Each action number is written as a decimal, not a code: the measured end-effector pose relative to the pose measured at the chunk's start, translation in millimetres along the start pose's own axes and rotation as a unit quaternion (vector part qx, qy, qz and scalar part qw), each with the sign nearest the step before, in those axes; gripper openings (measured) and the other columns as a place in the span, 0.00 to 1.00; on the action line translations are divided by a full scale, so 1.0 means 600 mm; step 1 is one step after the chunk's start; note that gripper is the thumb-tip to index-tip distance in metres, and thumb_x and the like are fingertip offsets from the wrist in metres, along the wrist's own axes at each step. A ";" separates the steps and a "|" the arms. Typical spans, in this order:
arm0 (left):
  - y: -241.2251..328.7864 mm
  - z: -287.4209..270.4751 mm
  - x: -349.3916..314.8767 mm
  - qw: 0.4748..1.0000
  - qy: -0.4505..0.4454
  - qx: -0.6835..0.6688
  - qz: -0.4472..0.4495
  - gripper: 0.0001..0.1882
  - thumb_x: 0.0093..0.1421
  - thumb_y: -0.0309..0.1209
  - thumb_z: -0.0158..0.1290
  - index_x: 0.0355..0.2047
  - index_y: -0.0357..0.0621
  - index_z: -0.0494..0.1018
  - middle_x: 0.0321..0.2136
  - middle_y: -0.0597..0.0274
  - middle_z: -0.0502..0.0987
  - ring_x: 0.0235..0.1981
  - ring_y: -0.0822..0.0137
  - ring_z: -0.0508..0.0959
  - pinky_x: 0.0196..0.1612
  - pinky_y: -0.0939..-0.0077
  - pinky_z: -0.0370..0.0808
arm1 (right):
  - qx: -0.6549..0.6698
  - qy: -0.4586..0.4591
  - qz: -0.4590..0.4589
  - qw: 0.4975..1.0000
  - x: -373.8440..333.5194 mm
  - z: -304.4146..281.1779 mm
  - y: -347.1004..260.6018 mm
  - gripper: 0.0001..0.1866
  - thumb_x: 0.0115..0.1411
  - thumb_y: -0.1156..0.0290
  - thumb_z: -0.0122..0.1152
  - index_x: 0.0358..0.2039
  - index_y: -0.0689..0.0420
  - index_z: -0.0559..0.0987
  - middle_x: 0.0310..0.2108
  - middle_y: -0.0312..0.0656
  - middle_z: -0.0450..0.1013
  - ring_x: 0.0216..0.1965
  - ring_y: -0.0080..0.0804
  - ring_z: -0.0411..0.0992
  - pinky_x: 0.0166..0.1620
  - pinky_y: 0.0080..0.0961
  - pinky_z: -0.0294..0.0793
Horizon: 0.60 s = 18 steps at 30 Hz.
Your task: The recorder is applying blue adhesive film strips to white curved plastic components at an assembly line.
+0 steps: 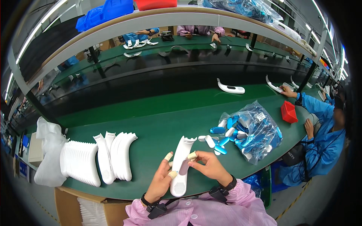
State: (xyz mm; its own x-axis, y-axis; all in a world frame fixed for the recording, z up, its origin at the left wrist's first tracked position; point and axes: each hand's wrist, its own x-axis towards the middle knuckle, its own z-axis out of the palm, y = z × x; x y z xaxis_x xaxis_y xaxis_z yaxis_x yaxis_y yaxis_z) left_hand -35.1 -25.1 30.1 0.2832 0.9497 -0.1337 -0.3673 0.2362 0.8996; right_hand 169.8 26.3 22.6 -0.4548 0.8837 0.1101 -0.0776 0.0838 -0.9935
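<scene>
My left hand (160, 182) is closed round the left edge of a white curved plastic housing (178, 188), which has a dotted grille at its near end. Between the fingertips of my right hand (212, 166) is a shiny oval cover (183, 167), held against the middle of the housing. Whether the cover is seated there I cannot tell. Pale finger cots sit on several fingertips. To the right, loose blue and white oval covers (220, 149) lie beside a clear plastic bag (257, 140) with more of them.
Several rows of white curved housings (80, 162) stand at left, next to white foam wrap (49, 158). A white housing (230, 89) lies on the green belt (151, 103). At right are a red bin (289, 112) and a co-worker in blue (318, 143). A shelf rail (181, 15) crosses above.
</scene>
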 end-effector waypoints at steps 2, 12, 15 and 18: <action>-0.001 0.006 -0.001 0.999 -0.005 -0.045 -0.008 0.38 0.60 0.16 0.40 0.70 0.42 0.41 0.58 0.51 0.65 0.57 0.63 0.69 0.59 0.69 0.66 | -0.036 -0.026 -0.008 0.999 -0.004 0.001 -0.007 0.09 0.60 0.77 0.62 0.41 0.64 0.78 0.34 0.32 0.75 0.35 0.18 0.70 0.42 0.19 0.69; -0.007 0.031 0.002 1.000 -0.012 -0.015 0.023 0.50 0.55 0.14 0.53 0.70 0.45 0.35 0.59 0.52 0.62 0.60 0.63 0.66 0.60 0.68 0.65 | -0.272 0.168 -0.174 0.931 -0.012 0.041 -0.002 0.16 0.52 0.73 0.69 0.40 0.64 0.77 0.27 0.37 0.70 0.29 0.30 0.71 0.33 0.24 0.69; -0.008 0.026 0.003 1.000 -0.020 -0.008 0.023 0.54 0.53 0.14 0.55 0.70 0.46 0.31 0.60 0.52 0.60 0.60 0.62 0.65 0.61 0.68 0.63 | -0.150 0.264 -0.085 0.949 0.000 0.049 -0.011 0.17 0.54 0.72 0.69 0.43 0.63 0.78 0.29 0.35 0.73 0.29 0.27 0.72 0.33 0.23 0.70; -0.010 0.023 0.001 0.997 -0.056 0.029 0.044 0.54 0.55 0.15 0.55 0.70 0.47 0.28 0.60 0.52 0.60 0.61 0.61 0.64 0.62 0.68 0.61 | 0.201 0.055 0.101 0.973 -0.007 0.014 0.019 0.18 0.57 0.71 0.67 0.47 0.62 0.78 0.30 0.32 0.75 0.30 0.24 0.72 0.34 0.20 0.70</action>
State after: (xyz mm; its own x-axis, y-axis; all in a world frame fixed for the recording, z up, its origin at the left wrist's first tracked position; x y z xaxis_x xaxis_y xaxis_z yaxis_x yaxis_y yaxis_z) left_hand -20.4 -28.9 30.2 0.3510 0.9363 -0.0079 -0.3446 0.1370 0.9287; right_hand 163.5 19.8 11.3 -0.4015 0.9091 -0.1110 -0.3477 -0.2634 -0.8998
